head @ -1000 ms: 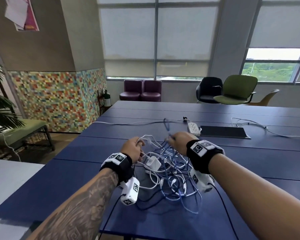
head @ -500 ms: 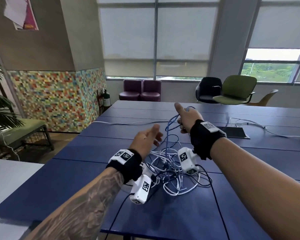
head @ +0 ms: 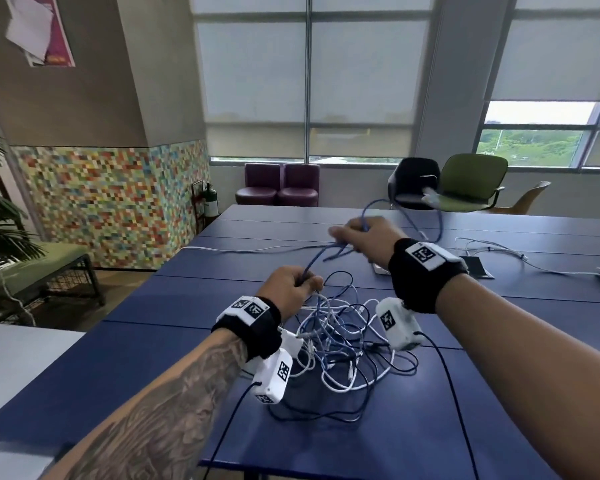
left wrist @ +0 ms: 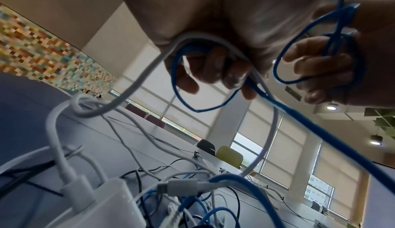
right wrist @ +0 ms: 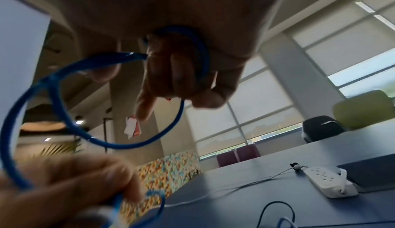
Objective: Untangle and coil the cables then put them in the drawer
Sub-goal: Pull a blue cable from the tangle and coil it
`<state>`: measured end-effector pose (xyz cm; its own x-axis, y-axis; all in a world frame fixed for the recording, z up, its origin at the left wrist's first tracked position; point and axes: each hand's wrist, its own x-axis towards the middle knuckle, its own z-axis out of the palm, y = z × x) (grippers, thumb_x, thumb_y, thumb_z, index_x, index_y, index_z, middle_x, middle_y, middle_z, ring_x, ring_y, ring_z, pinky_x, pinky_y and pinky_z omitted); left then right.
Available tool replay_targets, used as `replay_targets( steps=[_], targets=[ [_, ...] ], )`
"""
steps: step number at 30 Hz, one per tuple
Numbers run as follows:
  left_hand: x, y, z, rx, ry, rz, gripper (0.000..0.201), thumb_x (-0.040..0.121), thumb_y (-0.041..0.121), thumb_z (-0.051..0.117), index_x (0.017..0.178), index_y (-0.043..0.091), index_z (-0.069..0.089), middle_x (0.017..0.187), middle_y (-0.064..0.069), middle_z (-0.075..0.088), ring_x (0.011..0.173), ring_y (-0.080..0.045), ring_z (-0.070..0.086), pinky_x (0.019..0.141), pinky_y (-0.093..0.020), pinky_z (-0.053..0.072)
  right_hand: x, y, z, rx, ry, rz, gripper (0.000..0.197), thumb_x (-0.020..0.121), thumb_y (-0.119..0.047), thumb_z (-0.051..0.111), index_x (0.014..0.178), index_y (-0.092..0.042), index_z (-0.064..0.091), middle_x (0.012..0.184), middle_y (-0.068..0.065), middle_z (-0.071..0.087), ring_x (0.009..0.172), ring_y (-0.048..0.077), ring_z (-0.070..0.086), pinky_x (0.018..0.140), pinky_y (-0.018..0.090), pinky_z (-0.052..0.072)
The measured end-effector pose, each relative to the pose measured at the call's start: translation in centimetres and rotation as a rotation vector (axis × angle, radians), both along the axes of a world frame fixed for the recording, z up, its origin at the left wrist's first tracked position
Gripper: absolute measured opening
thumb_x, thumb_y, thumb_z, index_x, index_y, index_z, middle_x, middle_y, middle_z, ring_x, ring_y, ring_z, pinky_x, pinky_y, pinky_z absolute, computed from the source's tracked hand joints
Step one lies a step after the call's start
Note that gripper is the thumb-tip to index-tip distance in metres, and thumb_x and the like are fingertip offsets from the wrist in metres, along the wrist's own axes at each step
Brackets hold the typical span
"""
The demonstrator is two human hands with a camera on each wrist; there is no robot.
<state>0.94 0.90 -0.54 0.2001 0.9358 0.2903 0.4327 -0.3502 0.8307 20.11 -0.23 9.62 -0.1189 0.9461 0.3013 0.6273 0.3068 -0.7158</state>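
Above the cable tangle [head: 340,344] on the counter [head: 430,427], both the left hand [head: 288,287] and right hand [head: 368,237] grasp the blue cable [head: 314,259] with curled fingers [left wrist: 215,69].

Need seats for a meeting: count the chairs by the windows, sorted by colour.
Purple chairs: 2
Black chair: 1
Green chair: 1
Tan chair: 1
Total: 5
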Motion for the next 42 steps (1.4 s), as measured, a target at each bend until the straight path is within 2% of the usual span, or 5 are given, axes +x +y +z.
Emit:
replay_targets(
  steps=[6, 14, 23, 37, 42],
  targets=[
    [0.7, 0.0, 1.9, 0.099, -0.014, -0.122, 0.022, 0.093, 0.008, 0.058, 0.112, 0.019, 0.059, 0.082, 0.011, 0.064, 0.065, 0.012, 0.056, 0.068, -0.012, 0.043, -2.9, -3.1, -0.7, -0.113, -0.138, 0.176, 0.051, 0.080, -0.074, 0.057, 0.098, -0.029, 0.074, 0.073, -0.011, 0.065, 0.065, 0.004, 0.057, 0.065, 0.022, 0.042],
    [-1.0, 0.9, 3.1, -0.113, -0.351, -0.145, 0.037, 0.071, 0.009, 0.067, 0.107, -0.001, 0.062, 0.080, -0.008, 0.057, 0.066, -0.014, 0.055, 0.060, -0.020, 0.046, -3.8, -3.4, -1.5, -0.050, -0.053, 0.357, 0.033, 0.084, -0.056, 0.070, 0.098, -0.027, 0.075, 0.070, 0.007, 0.057, 0.065, 0.016, 0.050, 0.062, 0.034, 0.047],
    [-2.3, -0.7, 0.2, -0.061, -0.044, 0.141, 0.100, 0.075, 0.051, 0.077, 0.151, 0.023, 0.019, 0.129, 0.006, 0.046, 0.115, -0.015, 0.050, 0.095, -0.034, 0.045, -2.4, -1.9, 1.5, -0.077, 0.845, 0.121, 0.026, 0.095, -0.037, 0.064, 0.082, -0.014, 0.068, 0.093, 0.001, 0.069, 0.063, 0.013, 0.052, 0.065, 0.032, 0.053],
    [0.2, -0.1, 1.1, -0.221, 0.042, 0.128, 0.016, 0.095, 0.017, 0.063, 0.084, 0.006, 0.066, 0.072, -0.012, 0.066, 0.033, -0.004, 0.052, 0.034, -0.012, 0.035, -1.1, -3.1, 5.2, 0.133, 0.862, 0.213, 0.065, 0.095, -0.051, 0.054, 0.042, -0.013, 0.051, 0.090, 0.012, 0.076, 0.072, 0.016, 0.068, 0.073, 0.035, 0.049],
    [1.2, -1.0, 3.4, -0.179, -0.354, 0.046, 0.017, 0.099, 0.013, 0.053, 0.085, 0.010, 0.061, 0.068, -0.008, 0.067, 0.048, -0.014, 0.065, 0.043, -0.017, 0.040, -1.2, -1.9, 2.1, 0.149, 0.292, 0.021, 0.033, 0.094, -0.047, 0.057, 0.083, -0.022, 0.076, 0.094, 0.004, 0.076, 0.095, 0.028, 0.069, 0.082, 0.044, 0.054]
  ],
)
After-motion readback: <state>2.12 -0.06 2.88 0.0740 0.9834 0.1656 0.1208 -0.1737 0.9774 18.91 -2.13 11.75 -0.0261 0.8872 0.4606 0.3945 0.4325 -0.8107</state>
